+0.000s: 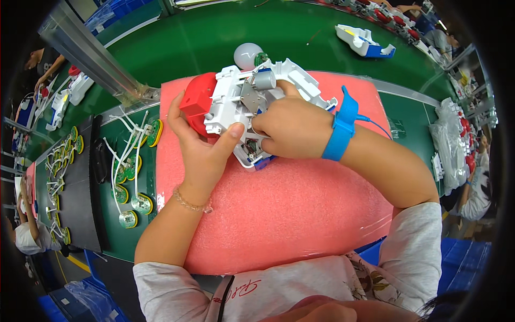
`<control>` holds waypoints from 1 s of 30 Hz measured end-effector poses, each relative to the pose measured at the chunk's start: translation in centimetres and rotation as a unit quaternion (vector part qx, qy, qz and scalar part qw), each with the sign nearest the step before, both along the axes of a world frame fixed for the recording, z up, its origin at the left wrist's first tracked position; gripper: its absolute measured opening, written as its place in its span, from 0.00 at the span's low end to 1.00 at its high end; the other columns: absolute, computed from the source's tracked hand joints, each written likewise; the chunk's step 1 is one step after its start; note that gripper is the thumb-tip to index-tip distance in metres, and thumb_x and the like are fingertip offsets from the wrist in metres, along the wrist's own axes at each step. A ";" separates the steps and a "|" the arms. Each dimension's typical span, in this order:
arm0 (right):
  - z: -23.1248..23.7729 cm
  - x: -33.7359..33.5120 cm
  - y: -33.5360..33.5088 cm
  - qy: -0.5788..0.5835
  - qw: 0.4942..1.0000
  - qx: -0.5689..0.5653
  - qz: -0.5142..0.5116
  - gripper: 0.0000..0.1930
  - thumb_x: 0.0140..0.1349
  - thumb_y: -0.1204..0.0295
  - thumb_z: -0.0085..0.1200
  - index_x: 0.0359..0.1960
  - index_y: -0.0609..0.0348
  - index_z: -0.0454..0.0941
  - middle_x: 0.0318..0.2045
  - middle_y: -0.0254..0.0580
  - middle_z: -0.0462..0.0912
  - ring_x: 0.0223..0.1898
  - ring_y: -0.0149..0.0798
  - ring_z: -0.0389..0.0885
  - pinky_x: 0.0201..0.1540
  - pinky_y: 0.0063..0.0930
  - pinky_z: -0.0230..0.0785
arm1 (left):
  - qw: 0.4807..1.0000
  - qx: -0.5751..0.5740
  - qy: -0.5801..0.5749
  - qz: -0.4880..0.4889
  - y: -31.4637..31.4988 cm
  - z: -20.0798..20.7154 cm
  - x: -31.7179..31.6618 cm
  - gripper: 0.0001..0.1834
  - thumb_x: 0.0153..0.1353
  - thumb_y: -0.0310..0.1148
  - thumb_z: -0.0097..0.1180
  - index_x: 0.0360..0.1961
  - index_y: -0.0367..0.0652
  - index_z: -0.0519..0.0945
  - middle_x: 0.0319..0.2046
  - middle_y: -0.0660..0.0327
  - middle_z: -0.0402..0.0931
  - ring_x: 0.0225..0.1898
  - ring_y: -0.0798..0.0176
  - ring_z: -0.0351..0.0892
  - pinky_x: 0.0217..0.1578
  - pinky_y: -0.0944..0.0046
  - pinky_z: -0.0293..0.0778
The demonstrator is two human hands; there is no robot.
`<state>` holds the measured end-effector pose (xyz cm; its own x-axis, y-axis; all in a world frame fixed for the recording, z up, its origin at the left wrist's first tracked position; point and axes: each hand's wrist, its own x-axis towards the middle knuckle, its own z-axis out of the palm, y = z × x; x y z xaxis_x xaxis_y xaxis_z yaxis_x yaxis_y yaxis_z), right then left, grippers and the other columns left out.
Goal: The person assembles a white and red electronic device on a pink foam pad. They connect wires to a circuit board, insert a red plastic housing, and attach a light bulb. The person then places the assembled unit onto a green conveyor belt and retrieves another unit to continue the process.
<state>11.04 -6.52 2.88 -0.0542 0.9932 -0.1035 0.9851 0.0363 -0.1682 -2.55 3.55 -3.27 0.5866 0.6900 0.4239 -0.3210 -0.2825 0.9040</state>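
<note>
My left hand (pixel 201 145) is closed around a white plastic assembly (pixel 224 96) with a red block (pixel 199 102) on its left side. A silver motor (pixel 264 80) and a metal plate (pixel 249 97) sit on the assembly. Beside and partly beneath it lies an open white housing shell (pixel 296 78), with wiring and a blue part at its near end. My right hand (pixel 289 126), wearing a blue wrist strap (pixel 341 126), reaches into the shell with bent fingers gripping its edge. Those fingertips are partly hidden. Just beyond stands a white dome (pixel 248 56) beside a small green board.
A pink foam mat (pixel 279 214) lies under the work. Several round green circuit boards (pixel 129 219) with white cables are at the left, beside a black mat (pixel 80 188). A white-and-blue shell (pixel 366 42) rests on the green belt. A metal post (pixel 99 51) rises at the far left.
</note>
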 end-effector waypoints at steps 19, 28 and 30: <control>0.5 -0.5 -1.2 -0.165 0.977 0.107 0.082 0.05 0.46 0.75 0.50 0.21 0.53 0.79 0.25 0.34 0.75 0.35 0.34 0.72 0.44 0.27 0.58 | 1.000 0.017 -0.007 -0.014 -0.1 0.2 -0.6 0.45 0.44 0.29 0.65 0.57 0.40 0.46 0.52 0.52 0.56 0.53 0.60 0.61 0.52 0.61 0.63; 0.3 -0.4 -0.6 -0.155 0.985 0.041 0.067 0.04 0.43 0.73 0.53 0.20 0.55 0.81 0.24 0.40 0.79 0.30 0.36 0.76 0.39 0.28 0.59 | 0.998 0.053 -0.018 -0.023 -0.3 0.5 -0.6 0.46 0.42 0.29 0.66 0.57 0.41 0.46 0.52 0.51 0.56 0.53 0.59 0.62 0.51 0.61 0.64; 0.0 -0.5 -0.5 -0.163 0.983 0.055 0.066 0.03 0.43 0.73 0.54 0.19 0.55 0.80 0.23 0.40 0.79 0.30 0.37 0.76 0.39 0.29 0.59 | 0.998 0.055 -0.018 -0.022 -0.2 0.4 -0.6 0.46 0.42 0.28 0.66 0.57 0.41 0.46 0.52 0.51 0.56 0.53 0.60 0.62 0.51 0.61 0.65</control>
<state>10.58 -7.01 2.89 -0.1653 0.9858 -0.0287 0.9714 0.1678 0.1678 -3.19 3.34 -2.85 0.5984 0.6112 0.5180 -0.3680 -0.3646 0.8554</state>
